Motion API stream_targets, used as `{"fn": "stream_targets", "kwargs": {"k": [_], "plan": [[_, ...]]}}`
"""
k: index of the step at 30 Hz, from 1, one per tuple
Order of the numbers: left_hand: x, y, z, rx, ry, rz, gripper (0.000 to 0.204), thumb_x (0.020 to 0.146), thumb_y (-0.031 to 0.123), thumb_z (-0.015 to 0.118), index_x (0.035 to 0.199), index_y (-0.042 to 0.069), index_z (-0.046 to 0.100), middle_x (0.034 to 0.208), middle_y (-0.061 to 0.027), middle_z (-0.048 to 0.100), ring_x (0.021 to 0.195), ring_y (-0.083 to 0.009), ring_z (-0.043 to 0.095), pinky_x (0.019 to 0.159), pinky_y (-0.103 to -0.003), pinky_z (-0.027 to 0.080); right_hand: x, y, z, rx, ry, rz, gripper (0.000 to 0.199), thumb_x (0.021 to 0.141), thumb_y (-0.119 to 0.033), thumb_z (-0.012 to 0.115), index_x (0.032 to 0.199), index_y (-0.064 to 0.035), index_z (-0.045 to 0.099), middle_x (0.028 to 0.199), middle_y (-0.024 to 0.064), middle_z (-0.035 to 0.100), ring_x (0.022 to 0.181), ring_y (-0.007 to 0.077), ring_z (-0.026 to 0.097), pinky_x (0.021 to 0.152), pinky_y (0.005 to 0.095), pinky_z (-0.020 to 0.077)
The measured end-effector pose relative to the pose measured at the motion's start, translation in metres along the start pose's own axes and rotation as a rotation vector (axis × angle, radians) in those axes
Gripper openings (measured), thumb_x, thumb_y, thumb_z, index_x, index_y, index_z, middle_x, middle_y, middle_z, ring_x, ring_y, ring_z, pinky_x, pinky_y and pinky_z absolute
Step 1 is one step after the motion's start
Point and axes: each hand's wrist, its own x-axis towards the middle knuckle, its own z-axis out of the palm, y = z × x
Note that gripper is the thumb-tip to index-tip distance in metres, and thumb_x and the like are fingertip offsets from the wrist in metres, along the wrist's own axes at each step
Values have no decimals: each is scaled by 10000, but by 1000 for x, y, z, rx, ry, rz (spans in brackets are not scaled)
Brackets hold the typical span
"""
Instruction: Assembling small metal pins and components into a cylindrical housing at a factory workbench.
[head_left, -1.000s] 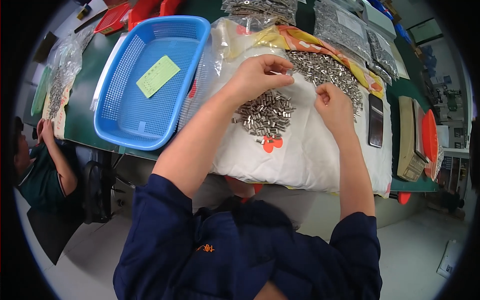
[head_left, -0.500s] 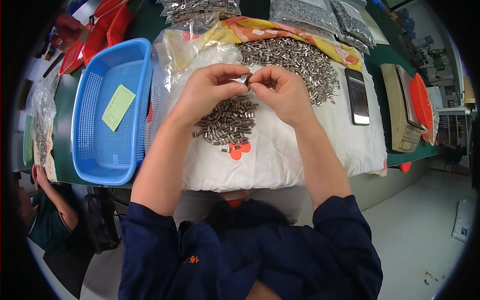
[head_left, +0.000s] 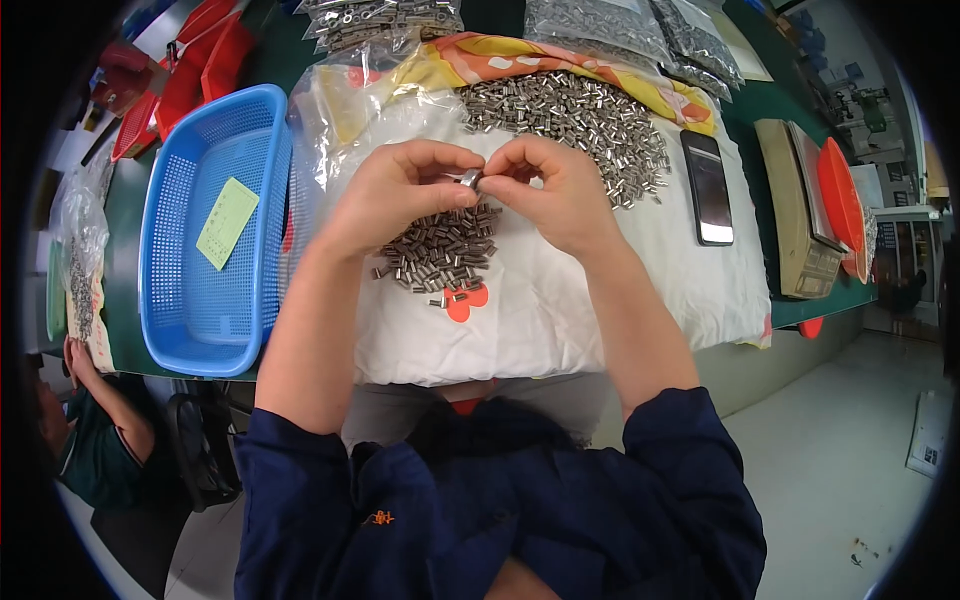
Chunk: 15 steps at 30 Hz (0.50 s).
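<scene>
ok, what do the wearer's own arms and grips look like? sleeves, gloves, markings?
Left sleeve and right sleeve: dark navy, ending around the elbows. Forearms bare. Left grip and right grip: ungloved. No watch or cables visible. Small orange mark on the navy top's left chest.

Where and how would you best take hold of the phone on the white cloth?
Probably at mid-length, across its two long edges, with the right hand coming from above: the phone is a thin slab lying flat on the cloth, both long sides unobstructed.
</scene>
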Motion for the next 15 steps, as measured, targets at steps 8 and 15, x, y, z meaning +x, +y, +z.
{"fn": "stream_targets", "kwargs": {"k": [8, 15], "plan": [[-2, 4, -18, 5, -190, -83, 281, 683, -20, 634, 956, -14, 568, 880, -58, 601, 810, -103, 560, 731, -215, 454, 10, 22, -47, -252, 247, 65, 143, 712, -143, 621, 801, -34, 593, 655, 33, 577, 570, 99, 513, 549, 228, 419], [-8, 11, -19, 84, -286, -88, 298, 663, 2, 655, 943, -15, 555, 906, -94, 597, 870, -138, 558, 758, -234, 450, -3, 20, -50, -845, -23, 95, 100, 688, -114, 575, 762, -49, 592, 693, 95, 558, 666, 226, 545, 611, 324, 428]]}}
